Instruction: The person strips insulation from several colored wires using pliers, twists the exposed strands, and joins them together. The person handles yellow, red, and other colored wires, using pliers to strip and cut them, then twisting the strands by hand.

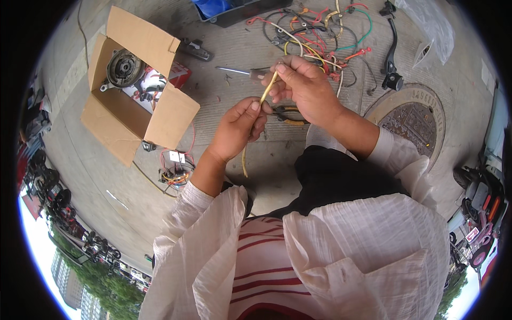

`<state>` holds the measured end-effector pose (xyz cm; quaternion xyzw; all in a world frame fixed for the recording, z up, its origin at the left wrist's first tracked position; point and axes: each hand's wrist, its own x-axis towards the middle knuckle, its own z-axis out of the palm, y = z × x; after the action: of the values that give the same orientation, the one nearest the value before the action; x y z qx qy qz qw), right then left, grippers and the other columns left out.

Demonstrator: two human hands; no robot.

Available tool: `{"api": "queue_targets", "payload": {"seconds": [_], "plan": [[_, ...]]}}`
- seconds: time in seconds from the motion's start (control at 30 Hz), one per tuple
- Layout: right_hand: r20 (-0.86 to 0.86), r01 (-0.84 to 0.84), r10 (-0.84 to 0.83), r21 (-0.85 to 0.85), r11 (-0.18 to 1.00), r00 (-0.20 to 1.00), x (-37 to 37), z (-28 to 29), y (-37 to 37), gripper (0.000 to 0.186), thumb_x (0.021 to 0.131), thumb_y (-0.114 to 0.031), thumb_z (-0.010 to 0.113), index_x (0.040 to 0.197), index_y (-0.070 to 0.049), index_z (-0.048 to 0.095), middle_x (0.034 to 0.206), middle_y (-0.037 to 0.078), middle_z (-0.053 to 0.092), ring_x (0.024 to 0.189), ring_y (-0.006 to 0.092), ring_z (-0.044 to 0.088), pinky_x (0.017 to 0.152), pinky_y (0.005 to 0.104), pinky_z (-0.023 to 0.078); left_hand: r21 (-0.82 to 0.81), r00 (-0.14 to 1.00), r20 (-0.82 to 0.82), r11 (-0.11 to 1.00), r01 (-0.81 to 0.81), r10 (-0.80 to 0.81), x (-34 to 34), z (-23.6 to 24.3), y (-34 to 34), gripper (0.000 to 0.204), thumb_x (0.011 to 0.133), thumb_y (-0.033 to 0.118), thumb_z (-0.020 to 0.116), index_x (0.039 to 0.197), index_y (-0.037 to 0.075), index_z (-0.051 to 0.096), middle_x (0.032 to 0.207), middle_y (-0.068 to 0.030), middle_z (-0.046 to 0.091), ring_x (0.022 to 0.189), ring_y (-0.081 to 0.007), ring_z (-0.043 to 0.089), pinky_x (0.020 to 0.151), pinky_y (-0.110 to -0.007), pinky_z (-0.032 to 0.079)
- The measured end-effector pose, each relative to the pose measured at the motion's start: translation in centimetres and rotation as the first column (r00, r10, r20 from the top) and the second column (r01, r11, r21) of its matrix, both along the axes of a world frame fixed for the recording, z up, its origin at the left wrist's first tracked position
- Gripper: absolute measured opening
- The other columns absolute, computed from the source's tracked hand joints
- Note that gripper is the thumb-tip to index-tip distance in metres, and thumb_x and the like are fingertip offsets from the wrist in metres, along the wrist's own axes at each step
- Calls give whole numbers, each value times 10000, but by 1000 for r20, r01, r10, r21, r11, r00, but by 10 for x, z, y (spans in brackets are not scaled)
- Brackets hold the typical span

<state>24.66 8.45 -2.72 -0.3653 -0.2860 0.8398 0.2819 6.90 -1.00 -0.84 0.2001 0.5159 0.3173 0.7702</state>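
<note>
Between my two hands runs a short yellow wire, slanting up to the right. My left hand pinches its middle between thumb and finger, and the loose lower end hangs below that hand. Higher and to the right, my right hand grips the upper end, which its fingers partly hide. Just beyond my hands a screwdriver lies on the ground, its handle partly behind the right fingers. Yellow-and-black handled pliers seem to lie below the right hand, partly covered by it.
Tangled colored cables lie beyond my hands. An open cardboard box with a round metal part stands at left. A black lever, a plastic bag and a manhole cover are at right. A wire bundle lies near my left forearm.
</note>
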Motion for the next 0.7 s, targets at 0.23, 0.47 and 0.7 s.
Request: {"api": "queue_targets", "payload": {"seconds": [0.23, 0.47, 0.7], "plan": [[64, 281, -295, 166, 945, 953, 20, -18, 31, 189, 1005, -187, 488, 988, -16, 566, 903, 92, 655, 686, 81, 568, 632, 246, 498, -249, 985, 128, 958, 142, -113, -17, 3, -3, 282, 1019, 261, 467, 975, 2, 570, 652, -3, 487, 530, -82, 497, 463, -194, 442], [87, -91, 92, -17, 996, 992, 11, -11, 15, 182, 992, -187, 525, 969, -21, 594, 891, 49, 642, 704, 79, 551, 647, 238, 487, -312, 986, 167, 949, 45, 9, -4, 8, 4, 282, 1019, 258, 466, 1004, 1, 581, 677, -52, 587, 519, -104, 557, 460, -192, 457], [19, -113, 119, -175, 978, 993, 6, -17, -10, 260, 1007, -244, 499, 1014, -7, 607, 887, 35, 627, 730, 76, 563, 647, 230, 478, -131, 981, 53, 975, -179, 187, 8, 24, 4, 279, 984, 173, 501, 1179, -21, 549, 990, -149, 651, 864, -185, 649, 789, -293, 529]]}}
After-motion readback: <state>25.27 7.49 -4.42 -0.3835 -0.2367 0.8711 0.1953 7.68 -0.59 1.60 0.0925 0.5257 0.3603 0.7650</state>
